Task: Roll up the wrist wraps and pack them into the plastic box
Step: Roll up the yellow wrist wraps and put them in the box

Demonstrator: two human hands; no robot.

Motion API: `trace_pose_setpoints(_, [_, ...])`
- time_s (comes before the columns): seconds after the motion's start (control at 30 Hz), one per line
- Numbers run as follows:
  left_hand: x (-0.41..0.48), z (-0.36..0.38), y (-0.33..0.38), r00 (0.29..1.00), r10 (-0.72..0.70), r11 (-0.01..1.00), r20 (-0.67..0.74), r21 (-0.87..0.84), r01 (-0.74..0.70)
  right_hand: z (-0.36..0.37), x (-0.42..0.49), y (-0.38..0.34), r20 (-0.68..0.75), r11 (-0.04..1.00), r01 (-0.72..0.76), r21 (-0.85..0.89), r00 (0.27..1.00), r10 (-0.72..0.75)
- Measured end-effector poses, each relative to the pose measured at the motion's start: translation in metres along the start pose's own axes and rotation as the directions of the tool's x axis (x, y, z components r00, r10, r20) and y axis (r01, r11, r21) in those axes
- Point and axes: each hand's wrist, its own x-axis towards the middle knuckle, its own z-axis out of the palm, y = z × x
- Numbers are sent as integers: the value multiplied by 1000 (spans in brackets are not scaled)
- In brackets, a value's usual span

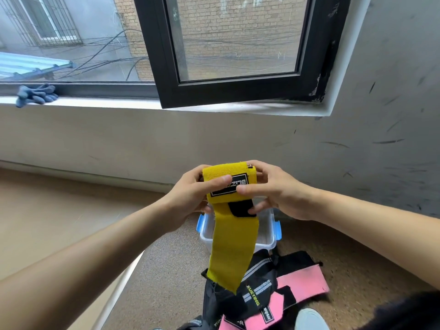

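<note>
A clear plastic box (267, 244) with blue latches stands open on the brown floor (166, 258). Just nearer the person than the box lies a loose heap of black wrist wraps (259, 277) with grey stripes, and a pink wrist wrap (302, 279) lies beside them, on the right. Far beyond the box, up on the white window sill (119, 103), a pair of blue gloves (38, 94) lies at the left, and a black window sash (238, 91) swings open over the sill. Above the box, in the air, both hands hold a yellow wrist wrap (228, 239); its top is rolled and its free tail hangs straight down, hiding the middle of the box and reaching the black wraps. The left hand (190, 198) grips the left end of the roll, thumb pressed on the black label. The right hand (278, 194) grips the right end, its fingers (259, 206) curled under, touching the black patch below the roll
</note>
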Motion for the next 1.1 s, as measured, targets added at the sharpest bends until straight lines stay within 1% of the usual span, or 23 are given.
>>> trace_pose_setpoints(0.07, [0, 0, 0, 999, 37, 999, -23, -3, -37, 1, -2, -2, 53, 998, -55, 9, 997, 55])
trace_pose_setpoints(0.13, [0, 1, 0, 995, 82, 997, -55, 6, -81, 3, -3, -4, 62, 995, -93, 25, 994, 91])
trace_pose_setpoints(0.23, [0, 5, -1, 984, 159, 986, -76, 54, -155, 6, -3, -7, -8, 988, -129, 84, 992, 130])
trace_pose_setpoints(0.33, [0, 8, 1, 978, 198, 978, -67, 80, -193, 5, -3, -8, -43, 979, -120, 166, 991, 129])
trace_pose_setpoints(0.4, [1, 7, 1, 983, 173, 981, -69, 96, -166, 4, -4, -7, -49, 978, -96, 187, 993, 107])
trace_pose_setpoints(0.47, [0, 4, 2, 994, 102, 991, -47, 96, -97, 3, -4, -6, -52, 977, -65, 201, 996, 76])
trace_pose_setpoints(0.6, [-2, 2, 1, 993, -49, 998, 108, 29, 47, 0, -3, -6, -81, 982, 20, 186, 997, -5])
trace_pose_setpoints(0.67, [-2, 1, 2, 987, -102, 995, 123, 0, 102, -1, -4, -5, -112, 986, 48, 160, 993, -30])
trace_pose_setpoints(0.73, [0, 1, 3, 985, -139, 990, 107, -11, 141, -1, -3, -3, -126, 991, 76, 107, 990, -62])
trace_pose_setpoints(0.83, [2, 0, 2, 988, -138, 990, 72, -32, 141, -1, -4, -1, -95, 991, 132, -26, 986, -134])
trace_pose_setpoints(0.93, [2, 2, 1, 993, -105, 992, 53, -64, 108, -1, -5, 0, -65, 983, 166, -80, 983, -171])
trace_pose_setpoints(1.03, [1, 2, 1, 995, -100, 988, 32, -112, 103, -1, -4, 0, -49, 989, 126, -82, 990, -130])
trace_pose_setpoints(1.1, [1, 1, 1, 997, -78, 988, 27, -131, 81, -2, -3, 1, -18, 999, 51, -17, 999, -51])
